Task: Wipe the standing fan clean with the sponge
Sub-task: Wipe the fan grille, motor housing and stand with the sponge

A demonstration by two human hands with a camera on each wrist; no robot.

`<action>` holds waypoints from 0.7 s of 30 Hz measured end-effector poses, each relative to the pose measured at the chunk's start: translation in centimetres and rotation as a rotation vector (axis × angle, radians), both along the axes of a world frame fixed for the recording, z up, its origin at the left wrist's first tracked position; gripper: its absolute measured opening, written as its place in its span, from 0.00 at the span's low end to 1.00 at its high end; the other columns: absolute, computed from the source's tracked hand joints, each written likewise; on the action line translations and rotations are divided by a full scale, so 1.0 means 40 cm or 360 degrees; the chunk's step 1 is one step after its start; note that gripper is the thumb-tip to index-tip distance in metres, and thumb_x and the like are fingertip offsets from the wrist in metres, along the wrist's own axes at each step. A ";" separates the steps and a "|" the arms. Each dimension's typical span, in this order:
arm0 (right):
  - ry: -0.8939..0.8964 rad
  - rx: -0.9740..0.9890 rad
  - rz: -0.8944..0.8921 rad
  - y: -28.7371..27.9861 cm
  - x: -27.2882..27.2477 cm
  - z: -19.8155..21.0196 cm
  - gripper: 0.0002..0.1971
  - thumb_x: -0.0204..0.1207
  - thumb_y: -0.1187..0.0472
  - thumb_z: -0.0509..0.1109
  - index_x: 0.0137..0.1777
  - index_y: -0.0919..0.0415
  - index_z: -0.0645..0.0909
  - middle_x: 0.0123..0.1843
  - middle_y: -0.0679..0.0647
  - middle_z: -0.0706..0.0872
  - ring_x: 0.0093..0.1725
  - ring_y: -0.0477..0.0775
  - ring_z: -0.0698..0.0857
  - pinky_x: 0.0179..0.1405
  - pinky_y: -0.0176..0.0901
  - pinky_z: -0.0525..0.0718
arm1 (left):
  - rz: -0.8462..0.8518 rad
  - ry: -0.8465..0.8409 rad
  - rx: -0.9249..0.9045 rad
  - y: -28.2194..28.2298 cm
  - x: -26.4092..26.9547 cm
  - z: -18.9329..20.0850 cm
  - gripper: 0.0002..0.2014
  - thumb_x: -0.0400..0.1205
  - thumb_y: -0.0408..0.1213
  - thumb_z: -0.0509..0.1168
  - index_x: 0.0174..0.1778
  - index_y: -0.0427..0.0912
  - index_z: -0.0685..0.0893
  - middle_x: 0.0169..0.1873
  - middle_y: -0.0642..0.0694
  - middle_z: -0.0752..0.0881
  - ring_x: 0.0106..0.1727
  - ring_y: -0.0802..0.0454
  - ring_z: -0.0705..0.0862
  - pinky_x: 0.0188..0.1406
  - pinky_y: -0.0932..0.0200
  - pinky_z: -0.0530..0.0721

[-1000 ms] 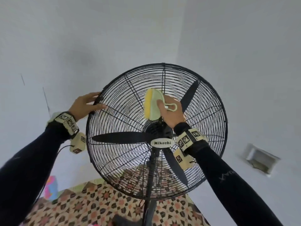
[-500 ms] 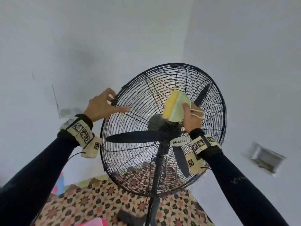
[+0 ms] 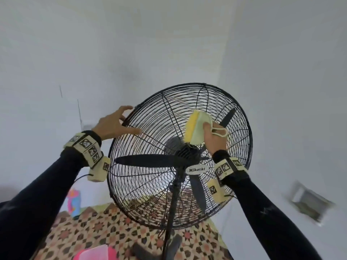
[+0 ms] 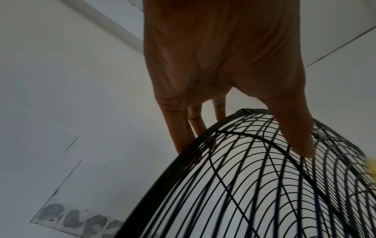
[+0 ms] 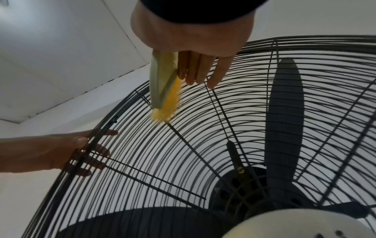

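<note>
A black standing fan with a wire cage [image 3: 247, 139] and an oval badge [image 3: 196, 169] stands in front of me. My left hand [image 3: 124, 122] grips the cage rim at its upper left, thumb on the front wires and fingers behind the rim; it also shows as the left hand [image 4: 240, 141] and the left hand [image 5: 61, 153]. My right hand [image 3: 212, 136] holds a yellow and pale green sponge [image 3: 196, 128] against the front wires just above the hub. From the right wrist, the sponge [image 5: 164, 90] touches a cage spoke below the right hand [image 5: 193, 69].
The fan pole [image 3: 172, 203] runs down to a patterned floor mat [image 3: 112, 231]. A pink object [image 3: 93, 252] lies at the bottom edge and a colourful item [image 3: 74, 201] stands at the left. White walls meet behind the fan; a recessed box [image 3: 309, 203] sits in the right wall.
The fan head has turned and its cage looks narrower. The sponge has slid a little to the right over the upper wires. My left hand has stayed on the rim.
</note>
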State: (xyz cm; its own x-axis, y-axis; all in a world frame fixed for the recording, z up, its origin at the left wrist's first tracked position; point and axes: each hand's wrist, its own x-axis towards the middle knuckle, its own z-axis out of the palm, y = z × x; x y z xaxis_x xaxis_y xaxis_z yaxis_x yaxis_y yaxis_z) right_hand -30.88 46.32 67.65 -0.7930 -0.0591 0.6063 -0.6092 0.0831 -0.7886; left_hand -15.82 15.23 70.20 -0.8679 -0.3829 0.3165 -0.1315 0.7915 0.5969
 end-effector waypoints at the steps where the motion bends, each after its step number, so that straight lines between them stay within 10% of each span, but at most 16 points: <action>1: -0.0003 -0.0007 0.0000 0.001 0.003 0.007 0.16 0.84 0.62 0.69 0.33 0.50 0.79 0.32 0.44 0.84 0.28 0.36 0.82 0.27 0.32 0.81 | -0.0010 -0.0031 0.0002 0.002 -0.002 0.008 0.55 0.59 0.79 0.77 0.82 0.68 0.66 0.64 0.50 0.84 0.60 0.46 0.83 0.67 0.46 0.76; 6: 0.0037 0.0008 -0.0062 -0.009 0.006 0.040 0.11 0.78 0.54 0.71 0.34 0.51 0.82 0.41 0.59 0.89 0.34 0.50 0.87 0.31 0.45 0.88 | -0.0061 -0.0126 -0.0084 0.004 -0.024 0.041 0.58 0.58 0.82 0.74 0.84 0.62 0.69 0.65 0.51 0.82 0.64 0.46 0.82 0.66 0.47 0.76; 12: 0.0191 -0.0040 -0.0207 -0.032 0.006 0.135 0.07 0.78 0.62 0.72 0.39 0.51 0.85 0.36 0.46 0.88 0.32 0.34 0.84 0.37 0.34 0.87 | -0.0040 -0.0224 -0.0310 -0.013 -0.097 0.101 0.64 0.52 0.93 0.57 0.71 0.43 0.82 0.63 0.42 0.88 0.60 0.41 0.86 0.65 0.44 0.82; 16: 0.0457 -0.0005 -0.0635 -0.059 -0.010 0.237 0.07 0.80 0.56 0.69 0.52 0.56 0.87 0.37 0.47 0.88 0.31 0.36 0.82 0.37 0.23 0.79 | -0.0241 -0.0118 -0.0199 0.005 -0.160 0.177 0.61 0.63 0.83 0.69 0.86 0.46 0.67 0.79 0.41 0.78 0.76 0.40 0.79 0.79 0.40 0.76; 21: 0.0680 0.0378 -0.0971 -0.093 -0.060 0.362 0.12 0.82 0.50 0.68 0.57 0.53 0.89 0.44 0.55 0.93 0.43 0.59 0.88 0.49 0.48 0.85 | -0.0435 -0.0142 -0.0318 0.053 -0.249 0.201 0.60 0.62 0.78 0.76 0.84 0.46 0.68 0.76 0.44 0.80 0.73 0.42 0.81 0.74 0.47 0.79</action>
